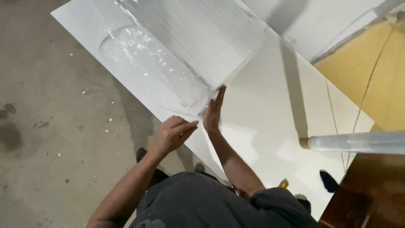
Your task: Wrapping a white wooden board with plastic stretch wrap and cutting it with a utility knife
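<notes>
Two hands work the clear plastic film (168, 59) at 12 o'clock on the white board (261, 126): right hand (213, 113) flat, fingers together pressing its edge, left hand (175, 133) pinching the film's edge to keep it taut.

The person wears dark grey short sleeves, dark trousers and dark shoes; both forearms are bare.

A workshop or warehouse packing area, seen from beside the worker: bare, stained concrete floor (50, 126) flecked with white debris; large white panel (270, 126) laid flat and partly covered in clear stretch film (168, 55); a roll of stretch film (358, 142) nearby; further boards (371, 71) stacked alongside
</notes>
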